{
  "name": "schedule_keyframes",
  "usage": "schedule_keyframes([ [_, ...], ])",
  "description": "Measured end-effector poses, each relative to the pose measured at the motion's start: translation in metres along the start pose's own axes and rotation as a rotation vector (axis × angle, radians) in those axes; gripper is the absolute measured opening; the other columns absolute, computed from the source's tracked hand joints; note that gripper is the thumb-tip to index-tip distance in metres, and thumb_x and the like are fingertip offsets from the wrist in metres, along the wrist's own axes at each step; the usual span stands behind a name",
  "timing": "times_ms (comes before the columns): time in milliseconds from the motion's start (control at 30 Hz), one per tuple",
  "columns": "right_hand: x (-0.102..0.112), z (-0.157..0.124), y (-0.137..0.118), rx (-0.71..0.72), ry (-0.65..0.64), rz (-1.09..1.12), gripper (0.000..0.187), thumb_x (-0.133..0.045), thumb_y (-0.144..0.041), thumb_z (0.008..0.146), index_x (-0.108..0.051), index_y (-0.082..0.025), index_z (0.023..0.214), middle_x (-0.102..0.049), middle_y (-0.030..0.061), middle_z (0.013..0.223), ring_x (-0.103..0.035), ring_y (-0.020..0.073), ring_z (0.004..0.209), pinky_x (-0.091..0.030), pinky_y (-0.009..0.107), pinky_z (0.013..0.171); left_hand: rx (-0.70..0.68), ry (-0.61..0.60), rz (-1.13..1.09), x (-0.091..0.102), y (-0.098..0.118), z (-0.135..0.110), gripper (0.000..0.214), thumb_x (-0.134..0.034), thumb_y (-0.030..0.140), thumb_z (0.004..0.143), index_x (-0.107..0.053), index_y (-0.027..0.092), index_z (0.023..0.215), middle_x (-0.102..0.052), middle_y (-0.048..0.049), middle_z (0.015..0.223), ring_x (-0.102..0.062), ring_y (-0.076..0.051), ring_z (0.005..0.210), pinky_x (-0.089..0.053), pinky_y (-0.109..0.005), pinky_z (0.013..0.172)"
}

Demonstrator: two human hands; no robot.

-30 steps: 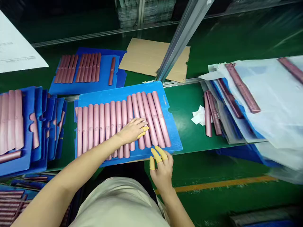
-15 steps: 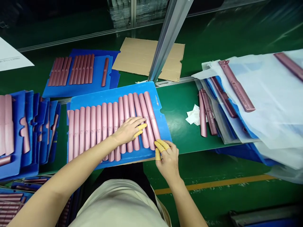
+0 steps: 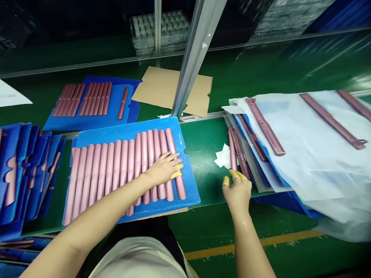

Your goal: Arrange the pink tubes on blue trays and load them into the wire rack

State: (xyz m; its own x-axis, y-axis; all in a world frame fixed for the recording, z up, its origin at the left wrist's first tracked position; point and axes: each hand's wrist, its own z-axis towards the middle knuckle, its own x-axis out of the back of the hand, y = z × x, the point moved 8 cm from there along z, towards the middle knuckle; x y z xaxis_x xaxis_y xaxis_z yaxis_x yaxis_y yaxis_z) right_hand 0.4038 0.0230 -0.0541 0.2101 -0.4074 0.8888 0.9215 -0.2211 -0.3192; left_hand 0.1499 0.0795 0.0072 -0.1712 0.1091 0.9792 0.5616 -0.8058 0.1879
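A row of pink, elongated casings (image 3: pixel 116 166) with fine printed lines lies side by side on a blue plastic sheet (image 3: pixel 189 177). My left hand (image 3: pixel 162 168) rests flat over the casings at the row's right end, fingers spread, yellow cots on two fingertips. To the right, my right hand (image 3: pixel 238 191) is by the near end of a loose pink casing (image 3: pixel 232 148), with thumb and fingers apart and yellow cots on them. Whether those fingertips touch the casing I cannot tell. A second, darker casing (image 3: pixel 241 152) lies alongside it, beside a crumpled white tissue (image 3: pixel 222 156).
Blue sheets (image 3: pixel 17 173) holding pink parts are stacked at the left. Farther back lie another blue sheet (image 3: pixel 114 122) with casings and a brown cardboard (image 3: pixel 158 85). A metal post (image 3: pixel 191 58) rises behind the row. White liner sheets (image 3: pixel 313 162) with pink parts pile at the right.
My right hand has moved right, from the last casing in the row to the loose casing near the tissue. My left hand stays on the row. The view has shifted somewhat.
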Motion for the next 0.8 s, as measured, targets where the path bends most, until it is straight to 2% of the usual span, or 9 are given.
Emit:
schedule_keyframes([
  [100, -0.020, 0.018, 0.039, -0.172, -0.169, -0.165, 0.045, -0.046, -0.027, 0.082, -0.055, -0.002, 0.118, -0.055, 0.0220, 0.114, -0.048, 0.0325, 0.104, -0.040, 0.043, 0.092, 0.029, -0.030, -0.027, -0.005, -0.003, 0.002, 0.031, -0.044, 0.034, 0.093, -0.063, 0.019, 0.111, -0.060, -0.0054, 0.124, -0.043, -0.025, 0.127, -0.035, -0.044, 0.105],
  [233, -0.041, 0.023, 0.055, -0.298, -0.343, -0.299, 0.047, -0.045, -0.028, 0.083, -0.050, -0.002, 0.121, -0.056, 0.0227, 0.107, -0.052, 0.0339, 0.099, -0.042, 0.042, 0.086, 0.060, 0.030, -0.042, 0.002, -0.006, -0.013, 0.033, -0.044, 0.035, 0.093, -0.060, 0.018, 0.117, -0.054, -0.0072, 0.132, -0.041, -0.026, 0.129, -0.035, -0.044, 0.106],
  [400, -0.050, 0.028, 0.057, -0.340, -0.372, -0.317, 0.046, -0.047, -0.029, 0.079, -0.050, -0.004, 0.117, -0.057, 0.0197, 0.096, -0.057, 0.0330, 0.091, -0.046, 0.039, 0.074, 0.189, 0.097, -0.091, 0.024, -0.008, -0.041, 0.033, -0.046, 0.030, 0.092, -0.056, 0.019, 0.122, -0.045, -0.0108, 0.139, -0.040, -0.025, 0.128, -0.040, -0.044, 0.104],
  [500, -0.044, 0.035, 0.063, -0.368, -0.351, -0.326, 0.041, -0.051, -0.030, 0.076, -0.054, -0.007, 0.110, -0.055, 0.0183, 0.095, -0.060, 0.0305, 0.082, -0.048, 0.038, 0.070, 0.273, 0.168, -0.124, 0.039, -0.009, -0.067, 0.033, -0.045, 0.024, 0.092, -0.053, 0.020, 0.124, -0.043, -0.0123, 0.140, -0.041, -0.025, 0.128, -0.043, -0.045, 0.101],
  [567, -0.037, 0.039, 0.067, -0.369, -0.299, -0.339, 0.036, -0.046, -0.027, 0.079, -0.055, -0.008, 0.108, -0.052, 0.0201, 0.102, -0.060, 0.0318, 0.086, -0.047, 0.039, 0.070, 0.326, 0.225, -0.160, 0.046, -0.008, -0.087, 0.035, -0.044, 0.021, 0.092, -0.050, 0.021, 0.126, -0.042, -0.0133, 0.140, -0.041, -0.024, 0.129, -0.044, -0.045, 0.101],
  [700, -0.037, 0.045, 0.073, -0.305, -0.266, -0.380, 0.035, -0.038, -0.025, 0.083, -0.054, -0.004, 0.106, -0.055, 0.0218, 0.095, -0.058, 0.0368, 0.089, -0.047, 0.041, 0.065, 0.452, 0.293, -0.256, 0.046, 0.000, -0.132, 0.039, -0.043, 0.019, 0.092, -0.043, 0.023, 0.130, -0.042, -0.0137, 0.140, -0.042, -0.022, 0.129, -0.045, -0.043, 0.100],
  [800, -0.048, 0.048, 0.074, -0.292, -0.330, -0.383, 0.039, -0.037, -0.022, 0.082, -0.051, 0.001, 0.110, -0.058, 0.0225, 0.087, -0.061, 0.0360, 0.079, -0.047, 0.043, 0.061, 0.519, 0.272, -0.336, 0.035, 0.013, -0.159, 0.041, -0.044, 0.020, 0.091, -0.042, 0.025, 0.132, -0.045, -0.0114, 0.139, -0.043, -0.020, 0.128, -0.043, -0.041, 0.102],
])
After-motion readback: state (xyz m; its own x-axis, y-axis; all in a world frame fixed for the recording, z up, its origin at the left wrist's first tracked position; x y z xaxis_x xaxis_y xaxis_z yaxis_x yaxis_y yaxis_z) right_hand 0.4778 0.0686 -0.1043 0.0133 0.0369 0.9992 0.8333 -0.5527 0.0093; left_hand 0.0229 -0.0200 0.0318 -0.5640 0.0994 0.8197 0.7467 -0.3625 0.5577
